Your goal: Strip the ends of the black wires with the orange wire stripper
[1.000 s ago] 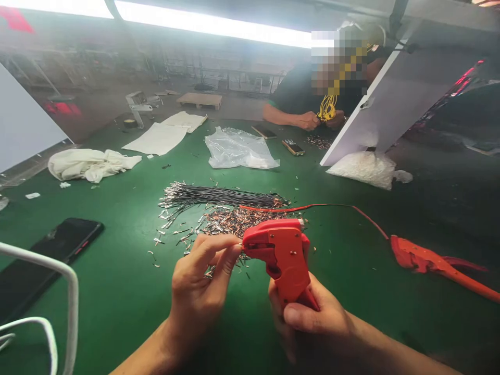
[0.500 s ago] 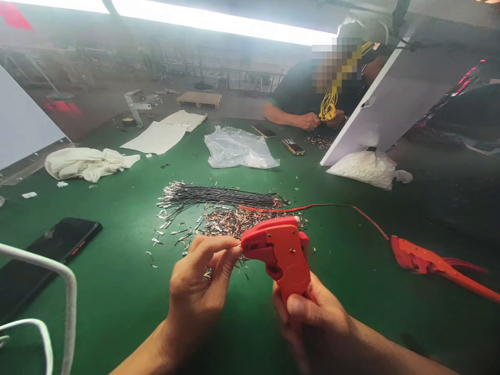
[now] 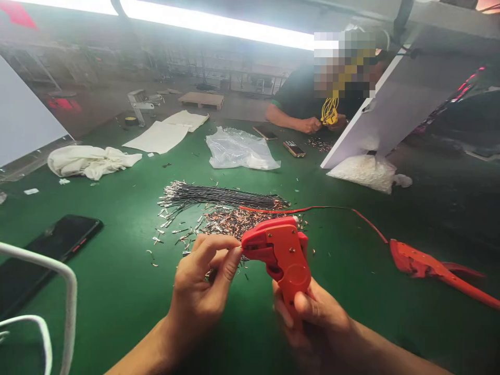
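My right hand (image 3: pixel 316 317) is wrapped round the handle of a red wire stripper (image 3: pixel 287 250), its jaw end pointing left. At that jaw, my left hand (image 3: pixel 205 276) pinches with thumb and forefinger; whatever lies between the fingertips is too small and covered to make out. Just beyond the tool rests a bundle of black wires (image 3: pixel 222 194) with metal ends at the left. Copper and black wire scraps (image 3: pixel 226 223) are heaped in front of the bundle, partly behind my left hand and the stripper.
A second red hand tool (image 3: pixel 425 260) lies at the right, a red strip (image 3: pixel 312 208) stretching to it. At left are a black phone (image 3: pixel 54 255) and a white metal frame (image 3: pixel 68 297). Farther off lie a plastic bag (image 3: pixel 238 148) and white cloth (image 3: pixel 89 160). A co-worker (image 3: pixel 297 99) handles yellow cable.
The fingers of my right hand have loosened slightly on the stripper's handle, the thumb shifting right. My left hand stays at the jaw. The whole view has shifted slightly.
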Demonstrator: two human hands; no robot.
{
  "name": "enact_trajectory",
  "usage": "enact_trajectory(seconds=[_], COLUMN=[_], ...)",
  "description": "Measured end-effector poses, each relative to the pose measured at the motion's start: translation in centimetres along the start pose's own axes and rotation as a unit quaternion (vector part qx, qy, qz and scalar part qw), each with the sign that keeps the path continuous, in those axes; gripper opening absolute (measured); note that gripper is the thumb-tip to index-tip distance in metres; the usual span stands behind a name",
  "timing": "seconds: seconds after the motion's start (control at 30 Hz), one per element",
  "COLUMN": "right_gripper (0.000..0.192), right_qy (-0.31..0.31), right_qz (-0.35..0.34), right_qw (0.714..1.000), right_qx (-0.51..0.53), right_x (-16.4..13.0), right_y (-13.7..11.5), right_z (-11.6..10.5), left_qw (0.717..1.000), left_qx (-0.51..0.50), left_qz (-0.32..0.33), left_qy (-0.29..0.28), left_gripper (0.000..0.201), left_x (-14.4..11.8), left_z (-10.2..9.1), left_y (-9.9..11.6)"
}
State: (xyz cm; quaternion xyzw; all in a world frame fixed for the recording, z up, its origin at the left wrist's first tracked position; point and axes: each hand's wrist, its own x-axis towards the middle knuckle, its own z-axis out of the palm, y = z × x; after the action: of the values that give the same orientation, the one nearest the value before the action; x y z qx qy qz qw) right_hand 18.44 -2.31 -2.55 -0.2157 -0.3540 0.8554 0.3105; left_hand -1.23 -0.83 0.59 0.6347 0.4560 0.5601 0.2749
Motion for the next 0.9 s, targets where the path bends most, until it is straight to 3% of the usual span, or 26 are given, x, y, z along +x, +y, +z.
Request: enact_trajectory(seconds=[0.33, 0.7, 0.9], right_gripper=[0.047, 0.046, 0.049], right_qy=[-0.022, -0.053, -0.050], right_qz=[0.042, 0.027, 0.008], right_qw=[0.999, 0.997, 0.999], right_qx=[0.023, 0.058, 0.020], right_x=[0.3, 0.5, 0.8], right_y=[-0.2, 0.2, 0.4], right_z=[-0.4, -0.3, -0.8], left_qw=[0.991, 0.988, 0.991], left_qx=[-0.057, -0.049, 0.012], left_qz=[-0.104, -0.107, -0.061], left_qy=[-0.061, -0.103, -0.119], left_gripper=[0.023, 0.023, 0.016], left_x=[0.7, 1.4, 1.5], left_z=[-0.3, -0.6, -0.9], left_y=[0.2, 0.3, -0.3])
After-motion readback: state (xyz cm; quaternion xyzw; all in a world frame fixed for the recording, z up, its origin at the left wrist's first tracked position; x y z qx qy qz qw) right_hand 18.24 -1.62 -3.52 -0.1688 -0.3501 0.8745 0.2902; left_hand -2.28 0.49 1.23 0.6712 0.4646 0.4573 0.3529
